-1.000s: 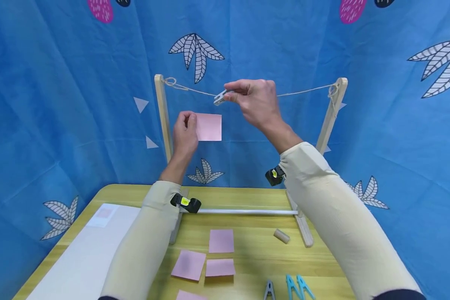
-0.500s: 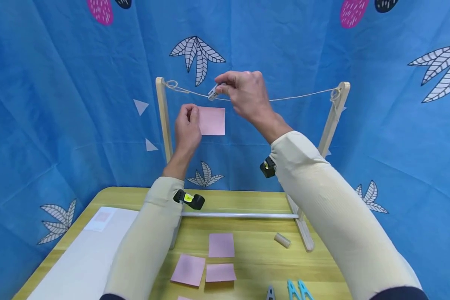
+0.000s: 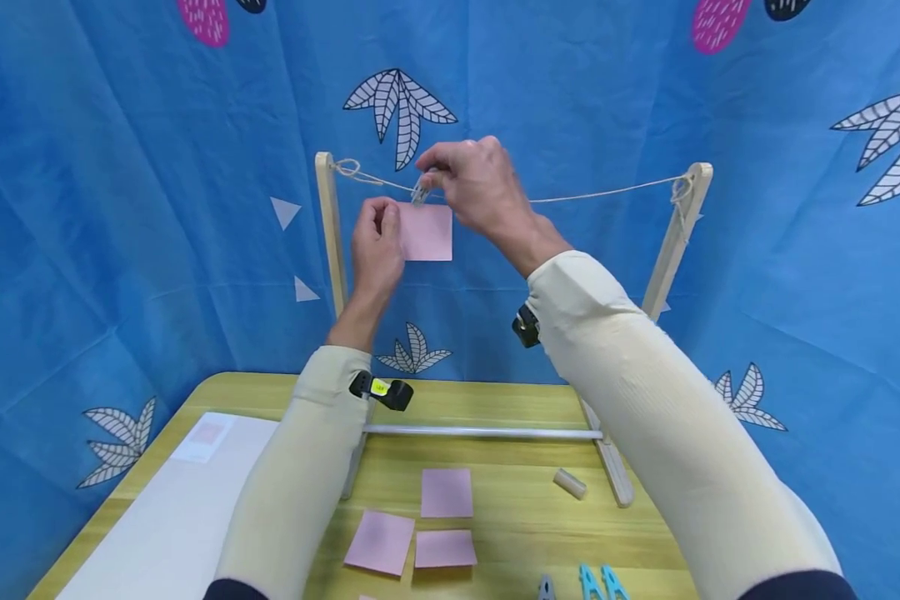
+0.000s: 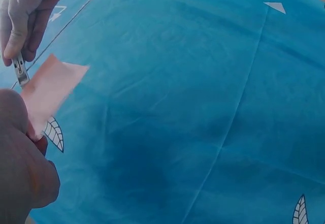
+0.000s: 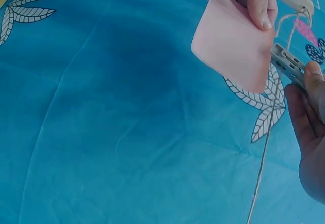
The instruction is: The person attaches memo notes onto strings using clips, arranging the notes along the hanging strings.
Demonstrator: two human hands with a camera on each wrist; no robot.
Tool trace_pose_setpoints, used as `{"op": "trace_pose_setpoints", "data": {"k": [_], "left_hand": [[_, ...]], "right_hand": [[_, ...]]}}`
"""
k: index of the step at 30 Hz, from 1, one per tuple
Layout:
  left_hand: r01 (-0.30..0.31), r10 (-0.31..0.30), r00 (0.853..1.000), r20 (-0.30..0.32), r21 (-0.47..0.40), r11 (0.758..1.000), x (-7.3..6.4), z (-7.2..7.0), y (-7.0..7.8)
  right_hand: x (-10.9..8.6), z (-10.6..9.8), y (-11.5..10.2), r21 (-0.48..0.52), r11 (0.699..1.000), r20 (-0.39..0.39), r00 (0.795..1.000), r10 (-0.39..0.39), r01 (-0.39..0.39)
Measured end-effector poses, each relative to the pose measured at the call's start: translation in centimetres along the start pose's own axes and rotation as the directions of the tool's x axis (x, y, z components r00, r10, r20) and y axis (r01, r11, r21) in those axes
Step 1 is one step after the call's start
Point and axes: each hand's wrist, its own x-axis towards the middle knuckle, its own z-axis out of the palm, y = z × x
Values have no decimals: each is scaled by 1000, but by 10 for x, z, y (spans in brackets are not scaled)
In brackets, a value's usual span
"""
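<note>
A pink paper square (image 3: pixel 427 233) is pinched at its left edge between the thumb and fingers of my left hand (image 3: pixel 377 250). My right hand (image 3: pixel 483 187) pinches a grey clothespin (image 3: pixel 420 193) by its handle end. The clothespin's tip is at the paper's upper edge, beside the string (image 3: pixel 607 193) that runs between two wooden posts. In the right wrist view, the clothespin (image 5: pixel 289 64) meets the edge of the paper (image 5: pixel 233 41) near the left thumb. Whether its jaws have closed over paper and string, I cannot tell.
The left post (image 3: pixel 330 233) and right post (image 3: pixel 675 242) stand on the wooden table (image 3: pixel 510 525), joined low by a white rod (image 3: pixel 487 432). Several pink squares (image 3: pixel 447 493) lie in front, near a grey clothespin (image 3: pixel 546 587), blue clothespins (image 3: pixel 603 583) and a small wooden cylinder (image 3: pixel 570 483). A white board (image 3: pixel 172 508) lies left.
Both hands have come closer together at the string. The paper has risen slightly, and the clothespin has moved left and tipped down to the paper's top edge.
</note>
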Motion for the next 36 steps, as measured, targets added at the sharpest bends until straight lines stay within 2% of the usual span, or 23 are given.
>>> {"op": "trace_pose_setpoints", "data": {"k": [4,10,19,31,36], "left_hand": [[4,-4,1000,-11,-24,1000,3,-2,0],[-4,4,1000,-5,-40,999,6,-4,2],[-19,19,1000,-7,-36,999,6,-7,7],[-38,34,997,-65,-71,997,7,-5,9],[-17,10,997,-72,-97,995,6,-3,8]], "right_hand": [[4,3,-2,-12,999,21,999,-45,45],[9,3,-4,-32,998,61,996,-58,60],[14,2,-9,-47,993,64,992,-106,110],[21,-7,-14,-98,987,179,978,-108,127],[23,-6,-14,-97,985,205,971,-123,145]]}}
